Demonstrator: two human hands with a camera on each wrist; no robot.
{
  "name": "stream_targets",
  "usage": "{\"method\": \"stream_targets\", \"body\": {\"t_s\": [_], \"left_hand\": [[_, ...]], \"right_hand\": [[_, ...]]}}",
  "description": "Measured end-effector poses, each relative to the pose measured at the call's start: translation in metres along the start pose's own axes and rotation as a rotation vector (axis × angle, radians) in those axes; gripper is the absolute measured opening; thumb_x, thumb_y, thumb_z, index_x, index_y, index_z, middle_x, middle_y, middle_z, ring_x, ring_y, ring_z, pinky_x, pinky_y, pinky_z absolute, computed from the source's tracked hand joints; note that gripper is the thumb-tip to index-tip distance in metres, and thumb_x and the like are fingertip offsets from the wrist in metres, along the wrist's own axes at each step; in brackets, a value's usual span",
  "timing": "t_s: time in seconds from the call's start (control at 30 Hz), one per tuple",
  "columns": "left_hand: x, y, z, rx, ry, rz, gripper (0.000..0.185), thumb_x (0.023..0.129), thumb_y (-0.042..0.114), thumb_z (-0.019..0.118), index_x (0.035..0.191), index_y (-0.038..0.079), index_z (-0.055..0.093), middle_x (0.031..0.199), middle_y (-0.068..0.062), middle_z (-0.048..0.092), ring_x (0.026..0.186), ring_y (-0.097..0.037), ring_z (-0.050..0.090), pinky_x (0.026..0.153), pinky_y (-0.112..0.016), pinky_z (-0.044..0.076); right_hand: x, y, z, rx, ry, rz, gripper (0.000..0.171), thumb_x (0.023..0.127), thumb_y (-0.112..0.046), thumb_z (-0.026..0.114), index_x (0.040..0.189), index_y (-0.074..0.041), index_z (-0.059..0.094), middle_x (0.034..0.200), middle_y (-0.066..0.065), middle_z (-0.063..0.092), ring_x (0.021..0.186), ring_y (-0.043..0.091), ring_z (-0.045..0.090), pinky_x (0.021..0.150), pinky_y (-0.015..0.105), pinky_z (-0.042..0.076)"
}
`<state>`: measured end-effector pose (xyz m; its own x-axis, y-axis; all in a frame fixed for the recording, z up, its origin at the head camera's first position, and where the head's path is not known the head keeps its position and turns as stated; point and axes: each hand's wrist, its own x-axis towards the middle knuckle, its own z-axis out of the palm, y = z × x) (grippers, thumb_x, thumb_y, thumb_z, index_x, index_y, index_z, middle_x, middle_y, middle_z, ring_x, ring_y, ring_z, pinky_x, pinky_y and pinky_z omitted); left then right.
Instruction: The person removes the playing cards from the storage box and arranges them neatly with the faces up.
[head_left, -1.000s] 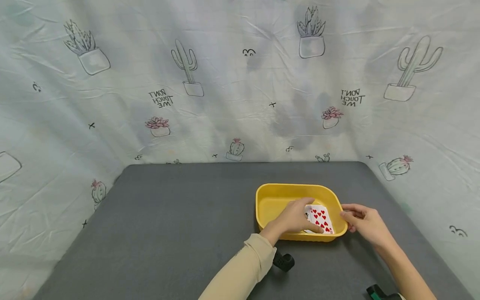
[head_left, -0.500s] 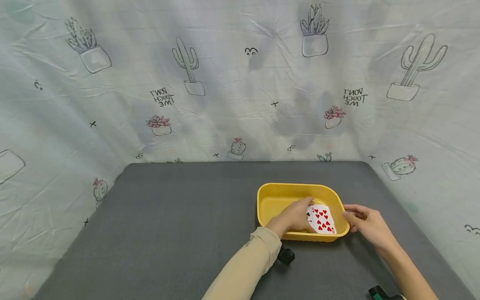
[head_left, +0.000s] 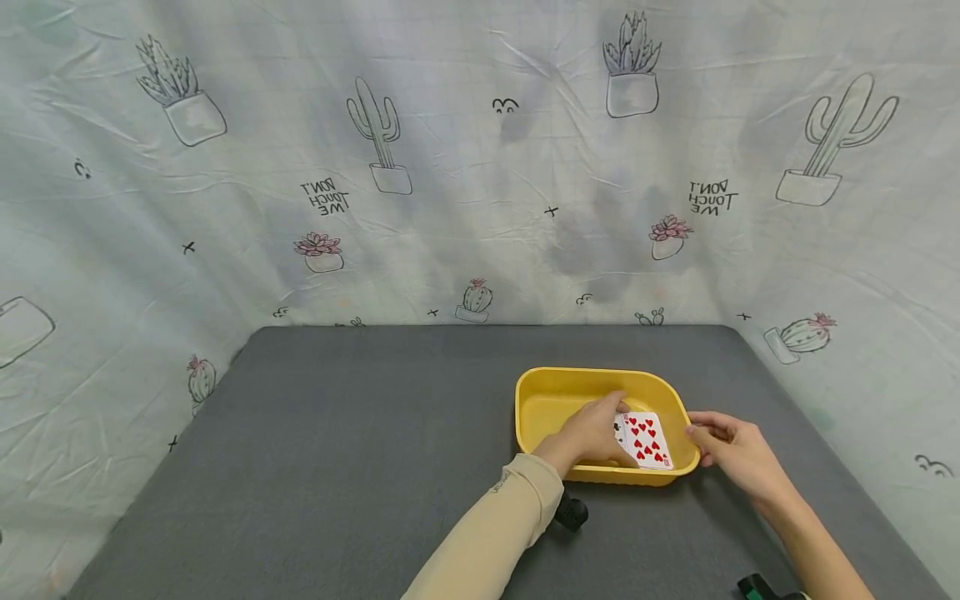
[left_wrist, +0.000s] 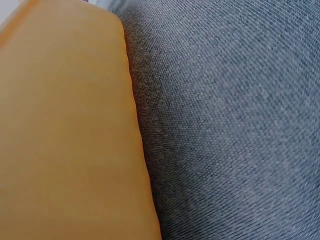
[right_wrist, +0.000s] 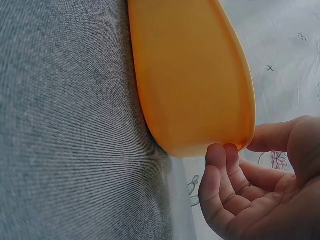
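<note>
A yellow plastic tub [head_left: 585,373] stands on the grey table at the right. My left hand [head_left: 592,432] reaches into it and holds a small stack of playing cards [head_left: 645,439], a nine of hearts face up on top. My right hand [head_left: 723,442] is at the tub's right end. In the right wrist view its fingers [right_wrist: 222,170] curl under the rim of the tub [right_wrist: 190,75] with the thumb on the other side. The left wrist view shows only the tub's outer wall [left_wrist: 65,130] and tabletop, no hand.
The grey cloth-covered table [head_left: 337,450] stretches left and forward of the tub. A cactus-print sheet [head_left: 450,167] hangs behind and on both sides. Black wrist-camera mounts [head_left: 572,512] sit under my forearms.
Almost nothing: my left hand and the cards shifted very slightly inside the tub, and my right hand stayed at the rim.
</note>
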<state>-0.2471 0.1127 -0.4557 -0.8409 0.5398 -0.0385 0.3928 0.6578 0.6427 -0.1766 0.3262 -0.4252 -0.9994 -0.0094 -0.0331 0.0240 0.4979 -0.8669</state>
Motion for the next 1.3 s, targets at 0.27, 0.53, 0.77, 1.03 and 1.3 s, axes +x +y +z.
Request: {"method": "stream_targets", "body": {"t_s": [0.27,0.53,0.77,1.03,1.3], "left_hand": [[-0.0005,0.0012,-0.0015,0.040,0.011,-0.002,0.101,0.065,0.037,0.093,0.148,0.015,0.039,0.136,0.009,0.050,0.121,-0.003,0.045,0.102,-0.021,0.035],[-0.0004,0.0031,-0.0018,0.058,0.031,0.008,0.098,0.065,0.039,0.093,0.146,0.014,0.043,0.131,0.010,0.054,0.118,-0.002,0.048,0.101,-0.019,0.036],[-0.0008,0.0028,-0.0003,0.007,0.069,0.020,0.098,0.064,0.046,0.092,0.145,0.016,0.044,0.131,0.012,0.053,0.114,-0.002,0.048,0.099,-0.021,0.038],[0.0022,-0.0014,0.0017,-0.014,0.094,0.031,0.097,0.066,0.049,0.090,0.146,0.019,0.044,0.130,0.013,0.054,0.114,-0.002,0.049,0.097,-0.022,0.040],[0.0007,-0.0014,-0.0010,-0.014,0.091,0.041,0.098,0.065,0.046,0.091,0.146,0.019,0.045,0.132,0.011,0.052,0.118,-0.003,0.048,0.099,-0.022,0.038]], "right_hand": [[-0.0011,-0.0008,-0.0006,-0.005,-0.008,0.008,0.047,0.100,-0.021,0.060,0.132,0.012,0.051,0.102,0.015,0.067,0.073,0.018,0.061,0.065,0.031,0.053],[0.0002,-0.0001,-0.0021,-0.018,-0.016,0.017,0.048,0.100,-0.023,0.060,0.133,0.012,0.051,0.103,0.016,0.066,0.075,0.019,0.062,0.066,0.031,0.054],[0.0005,0.0009,-0.0034,-0.014,-0.012,0.006,0.047,0.100,-0.021,0.059,0.131,0.012,0.051,0.103,0.016,0.067,0.074,0.018,0.062,0.065,0.032,0.054],[0.0019,0.0005,-0.0039,0.003,-0.021,0.008,0.047,0.100,-0.021,0.059,0.132,0.013,0.050,0.105,0.017,0.066,0.076,0.018,0.062,0.066,0.032,0.054],[0.0032,0.0001,-0.0038,-0.008,-0.019,0.000,0.046,0.100,-0.021,0.059,0.131,0.013,0.051,0.104,0.017,0.066,0.075,0.017,0.062,0.066,0.032,0.054]]}}
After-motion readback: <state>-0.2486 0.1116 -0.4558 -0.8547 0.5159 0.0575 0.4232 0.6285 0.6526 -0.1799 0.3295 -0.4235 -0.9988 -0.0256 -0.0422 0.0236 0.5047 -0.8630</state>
